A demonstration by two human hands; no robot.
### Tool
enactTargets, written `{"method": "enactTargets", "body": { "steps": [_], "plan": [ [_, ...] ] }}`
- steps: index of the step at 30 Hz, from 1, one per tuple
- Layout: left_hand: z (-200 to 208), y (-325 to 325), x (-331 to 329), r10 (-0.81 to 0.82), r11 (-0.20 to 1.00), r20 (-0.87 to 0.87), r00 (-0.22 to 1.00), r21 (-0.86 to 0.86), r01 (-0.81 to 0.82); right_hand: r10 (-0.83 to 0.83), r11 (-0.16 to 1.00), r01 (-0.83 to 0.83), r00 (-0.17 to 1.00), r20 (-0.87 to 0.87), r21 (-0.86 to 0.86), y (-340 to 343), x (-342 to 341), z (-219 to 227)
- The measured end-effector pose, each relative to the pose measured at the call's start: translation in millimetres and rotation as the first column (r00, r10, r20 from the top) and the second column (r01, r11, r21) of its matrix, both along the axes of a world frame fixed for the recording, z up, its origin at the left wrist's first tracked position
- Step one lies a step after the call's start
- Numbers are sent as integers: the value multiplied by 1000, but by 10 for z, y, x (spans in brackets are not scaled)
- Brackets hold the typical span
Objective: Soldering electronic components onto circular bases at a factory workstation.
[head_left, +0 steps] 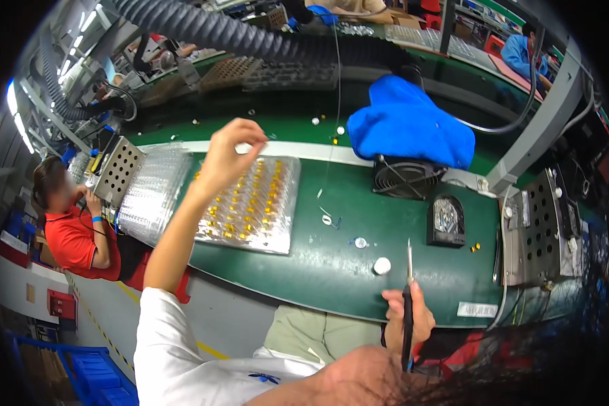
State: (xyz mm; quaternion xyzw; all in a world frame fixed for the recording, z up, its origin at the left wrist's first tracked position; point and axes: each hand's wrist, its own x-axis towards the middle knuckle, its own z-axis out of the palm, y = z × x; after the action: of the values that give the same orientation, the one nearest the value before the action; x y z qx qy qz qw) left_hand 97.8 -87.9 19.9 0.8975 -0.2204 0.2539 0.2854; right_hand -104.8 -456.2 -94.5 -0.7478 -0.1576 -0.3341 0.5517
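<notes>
My right hand (pixel 413 314), low at the bench's front edge, grips a soldering iron (pixel 409 298) by its black handle, and the metal tip points away from me. My left hand (pixel 231 152) is raised over the far side of a clear plastic tray (pixel 277 240). Its fingers are pinched together; a small thing seems to show at the fingertips, too little to name. Rows of small yellow-wrapped parts (pixel 243 203) fill the tray. Just beyond the iron's tip side lies a small round white piece (pixel 381 266) on the green bench.
A black holder with metal wool (pixel 446 220) stands right of the iron. Behind it a blue cloth (pixel 413 125) drapes over a black fan (pixel 406 179). Perforated metal boxes (pixel 540 233) stand at right. Stacked clear trays (pixel 154 189) and a seated person in red (pixel 81 233) are at left.
</notes>
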Motion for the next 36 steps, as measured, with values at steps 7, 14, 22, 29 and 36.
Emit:
{"method": "enactTargets", "body": {
  "steps": [7,14,22,29,36],
  "plan": [
    [-379,-1302,-1034,-402,893,-112,909,-269,361,-6,1000,5,999,-39,-29,107,100,57],
    [-716,-1664,-1080,-517,839,-95,851,-249,483,-108,981,102,994,-29,-166,123,161,112],
    [-754,-1576,-1176,-573,811,-81,816,-202,549,-30,953,9,998,-63,-302,227,172,189],
    [-419,-1032,-1378,-427,904,-29,904,-26,427,-27,982,-21,967,-253,-186,211,97,221],
    [-202,-8,-1439,81,991,-134,988,115,-65,38,997,-52,969,-243,-51,124,79,71]
  ]
}}
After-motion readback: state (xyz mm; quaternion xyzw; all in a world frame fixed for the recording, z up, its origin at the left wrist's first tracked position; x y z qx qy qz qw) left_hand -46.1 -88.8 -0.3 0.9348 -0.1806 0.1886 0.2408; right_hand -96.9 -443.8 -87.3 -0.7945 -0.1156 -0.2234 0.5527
